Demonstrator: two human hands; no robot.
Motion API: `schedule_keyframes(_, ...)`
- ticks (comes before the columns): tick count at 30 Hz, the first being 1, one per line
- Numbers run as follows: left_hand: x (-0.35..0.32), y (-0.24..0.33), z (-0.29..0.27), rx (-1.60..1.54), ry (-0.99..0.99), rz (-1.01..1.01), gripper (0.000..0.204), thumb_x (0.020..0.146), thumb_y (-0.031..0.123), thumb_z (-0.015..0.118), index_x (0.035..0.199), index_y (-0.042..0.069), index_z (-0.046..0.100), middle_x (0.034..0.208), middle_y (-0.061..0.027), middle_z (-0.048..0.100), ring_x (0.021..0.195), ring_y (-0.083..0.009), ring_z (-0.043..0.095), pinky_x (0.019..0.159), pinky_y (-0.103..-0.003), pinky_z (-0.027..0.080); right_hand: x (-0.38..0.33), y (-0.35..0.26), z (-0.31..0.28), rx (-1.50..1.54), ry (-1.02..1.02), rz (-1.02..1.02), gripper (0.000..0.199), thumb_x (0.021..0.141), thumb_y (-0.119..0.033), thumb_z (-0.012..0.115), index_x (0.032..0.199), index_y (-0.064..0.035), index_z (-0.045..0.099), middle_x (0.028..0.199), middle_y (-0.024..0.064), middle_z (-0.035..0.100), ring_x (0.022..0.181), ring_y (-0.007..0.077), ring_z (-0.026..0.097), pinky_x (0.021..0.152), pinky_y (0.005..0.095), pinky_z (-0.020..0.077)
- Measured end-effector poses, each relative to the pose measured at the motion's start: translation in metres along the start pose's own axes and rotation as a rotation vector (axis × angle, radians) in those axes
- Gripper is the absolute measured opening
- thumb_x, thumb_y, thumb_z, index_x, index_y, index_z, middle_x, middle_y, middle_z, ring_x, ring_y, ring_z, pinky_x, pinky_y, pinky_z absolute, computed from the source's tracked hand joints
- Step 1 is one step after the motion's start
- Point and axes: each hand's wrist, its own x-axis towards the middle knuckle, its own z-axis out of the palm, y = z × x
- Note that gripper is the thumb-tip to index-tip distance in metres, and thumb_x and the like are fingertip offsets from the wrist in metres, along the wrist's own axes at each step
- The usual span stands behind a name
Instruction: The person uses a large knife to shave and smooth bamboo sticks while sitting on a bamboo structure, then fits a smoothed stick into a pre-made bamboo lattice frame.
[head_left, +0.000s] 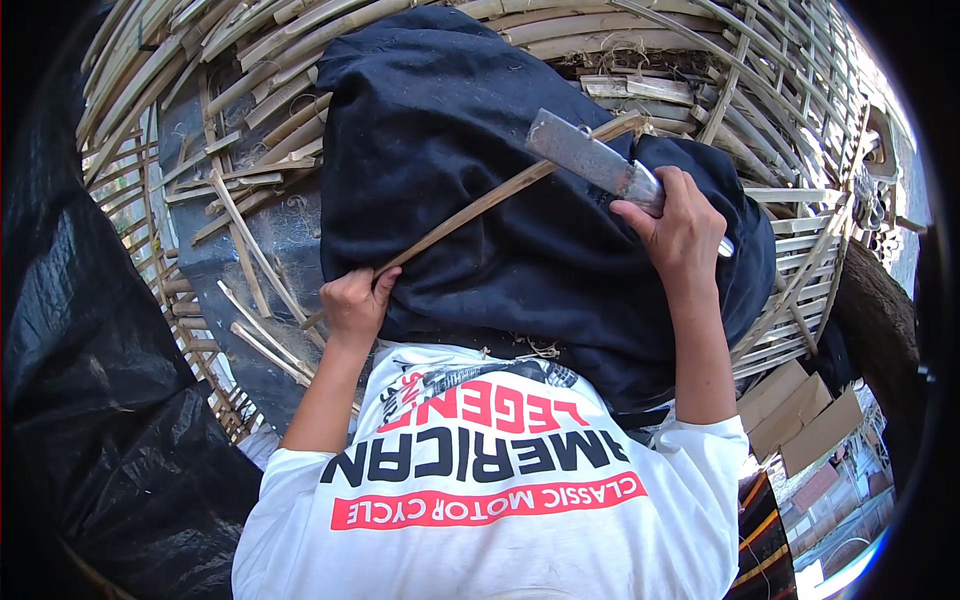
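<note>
My left hand (355, 303) is closed around the near end of a thin bamboo strip (470, 212). The strip slants up and to the right across a dark cloth (430, 130) spread over my lap. In my right hand (680, 225) is the metal handle of a broad-bladed knife (580, 155). Its blade points up and to the left and crosses over the strip near the far end. Whether blade and strip touch, I cannot tell.
Split bamboo pieces (260, 245) lie on a dark sheet at the left. Stacked bamboo strips (610, 35) and a woven bamboo lattice (800, 60) curve round the far side. Black plastic sheeting (90, 400) hangs at far left. A cardboard box (800, 415) stands at lower right.
</note>
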Motion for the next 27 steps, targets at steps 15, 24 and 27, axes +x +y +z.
schedule_keyframes(15,-0.004,-0.009,-0.004,-0.187,-0.150,-0.167,0.056,0.091,0.043,0.061,0.059,-0.002,0.050,0.055,-0.0231,0.051,0.055,-0.0440,0.055,0.048,-0.044,0.041,0.011,-0.047,-0.019,0.300,-0.074,0.141,0.058,0.073,-0.058,0.072,0.079,-0.0018,0.060,0.067,0.0129,0.063,0.062,0.0310,0.064,0.055,0.0370,0.0496)
schedule_keyframes(24,0.006,-0.010,-0.009,-0.318,-0.230,-0.222,0.057,0.091,0.042,0.063,0.059,-0.005,0.052,0.053,-0.0242,0.048,0.049,-0.0400,0.051,0.047,-0.041,0.039,0.047,0.000,0.035,0.042,0.043,-0.210,0.062,0.069,-0.066,0.067,0.078,-0.0066,0.056,0.067,0.0077,0.060,0.061,0.0263,0.063,0.054,0.0365,0.0494)
schedule_keyframes(27,0.013,-0.014,-0.015,-0.425,-0.336,-0.290,0.058,0.091,0.041,0.063,0.060,-0.007,0.053,0.050,-0.0219,0.045,0.043,-0.0278,0.042,0.045,-0.038,0.036,0.061,0.011,0.041,0.062,0.075,-0.320,0.062,0.067,-0.066,0.068,0.077,-0.0069,0.056,0.065,0.0062,0.058,0.059,0.0248,0.062,0.053,0.0360,0.0490)
